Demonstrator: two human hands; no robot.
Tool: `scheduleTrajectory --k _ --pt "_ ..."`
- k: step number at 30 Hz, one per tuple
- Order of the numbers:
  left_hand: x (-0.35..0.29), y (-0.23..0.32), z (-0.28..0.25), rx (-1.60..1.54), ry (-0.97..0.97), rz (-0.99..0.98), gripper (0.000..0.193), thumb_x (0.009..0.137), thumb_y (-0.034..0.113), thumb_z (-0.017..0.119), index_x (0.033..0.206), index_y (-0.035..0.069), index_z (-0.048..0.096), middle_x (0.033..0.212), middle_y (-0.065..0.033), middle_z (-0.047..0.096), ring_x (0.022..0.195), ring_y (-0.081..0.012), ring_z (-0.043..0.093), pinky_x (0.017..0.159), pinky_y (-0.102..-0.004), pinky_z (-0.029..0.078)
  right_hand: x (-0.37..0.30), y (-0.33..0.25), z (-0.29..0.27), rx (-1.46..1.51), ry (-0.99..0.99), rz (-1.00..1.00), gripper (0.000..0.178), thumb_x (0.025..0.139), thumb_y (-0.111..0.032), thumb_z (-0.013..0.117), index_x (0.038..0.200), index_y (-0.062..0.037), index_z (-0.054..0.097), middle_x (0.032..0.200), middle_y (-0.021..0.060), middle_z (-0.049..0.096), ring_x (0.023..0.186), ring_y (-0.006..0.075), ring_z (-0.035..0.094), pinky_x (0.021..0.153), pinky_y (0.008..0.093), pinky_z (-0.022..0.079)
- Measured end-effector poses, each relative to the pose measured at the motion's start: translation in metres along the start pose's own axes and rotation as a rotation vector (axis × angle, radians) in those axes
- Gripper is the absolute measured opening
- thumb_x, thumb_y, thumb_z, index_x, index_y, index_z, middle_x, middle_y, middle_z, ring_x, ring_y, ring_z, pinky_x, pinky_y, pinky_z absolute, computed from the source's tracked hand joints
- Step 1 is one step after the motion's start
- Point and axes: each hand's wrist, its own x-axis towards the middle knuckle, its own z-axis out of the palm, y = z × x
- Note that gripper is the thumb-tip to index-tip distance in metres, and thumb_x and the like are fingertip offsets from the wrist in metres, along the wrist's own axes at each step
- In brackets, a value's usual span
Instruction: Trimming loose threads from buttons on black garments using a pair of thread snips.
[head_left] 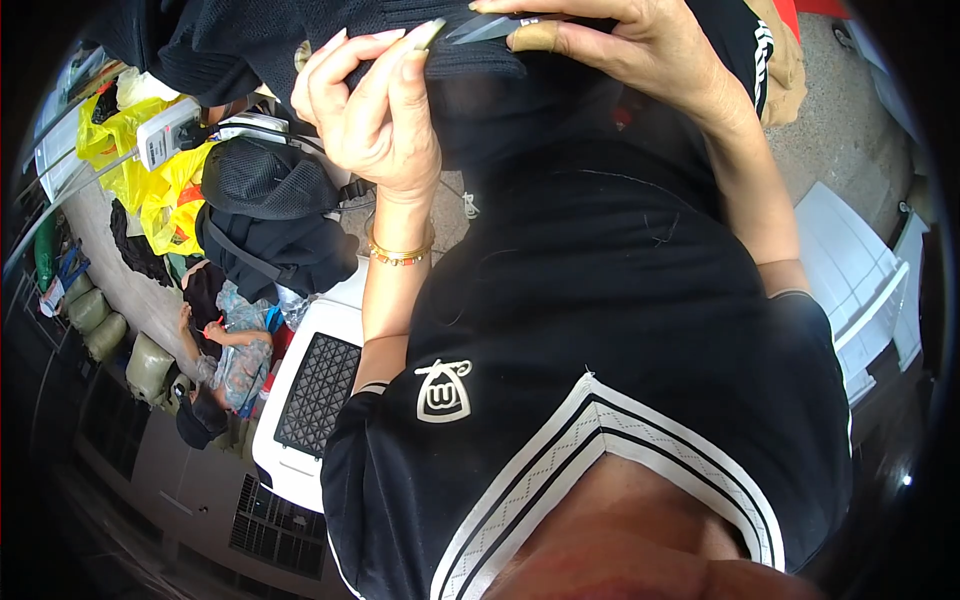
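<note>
My left hand (375, 115) is closed in a pinch, thumb against forefinger, beside a dark knitted garment (470, 65). A small olive-coloured pointed piece (430, 36) sticks up from the pinch; its kind is not clear. My right hand (650, 50) grips thread snips (487, 28), their metal blades pointing left toward that piece, just apart from it. Tan tape or a finger cover wraps a finger of the right hand. Both hands are over the knit at the top of the view, and part of the right hand is cut off by the picture's edge.
At the left stand a black bag (270, 240), a black mesh cap (270, 175), yellow plastic bags (165, 200) and a white box (168, 133). A white chair with a black mesh panel (315, 395) is beside my left arm. Another person (235, 365) sits farther left. White panels (850, 265) lie right.
</note>
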Motion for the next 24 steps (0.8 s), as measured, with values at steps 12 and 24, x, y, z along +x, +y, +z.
scheduleTrajectory --k 12,24 --pt "-0.0003 -0.0010 0.0007 -0.011 0.008 0.003 0.015 0.085 0.023 0.074 0.094 0.012 0.080 0.094 0.0014 0.069 0.106 -0.0194 0.052 0.102 -0.0351 0.036 0.0002 0.0015 0.0014 0.066 0.015 0.013 0.032 0.081 -0.009 0.077 0.113 -0.0048 0.072 0.084 0.0049 0.056 0.076 0.0170 0.055 0.067 0.0266 0.046" --pt "0.0000 0.0006 0.0002 0.013 -0.009 0.004 0.014 0.085 0.022 0.074 0.095 0.013 0.080 0.096 0.0016 0.069 0.107 -0.0198 0.052 0.101 -0.0347 0.036 0.0029 0.0003 0.0033 0.065 0.025 -0.018 0.030 0.082 -0.009 0.076 0.112 -0.0038 0.071 0.083 0.0058 0.056 0.076 0.0191 0.056 0.067 0.0286 0.046"
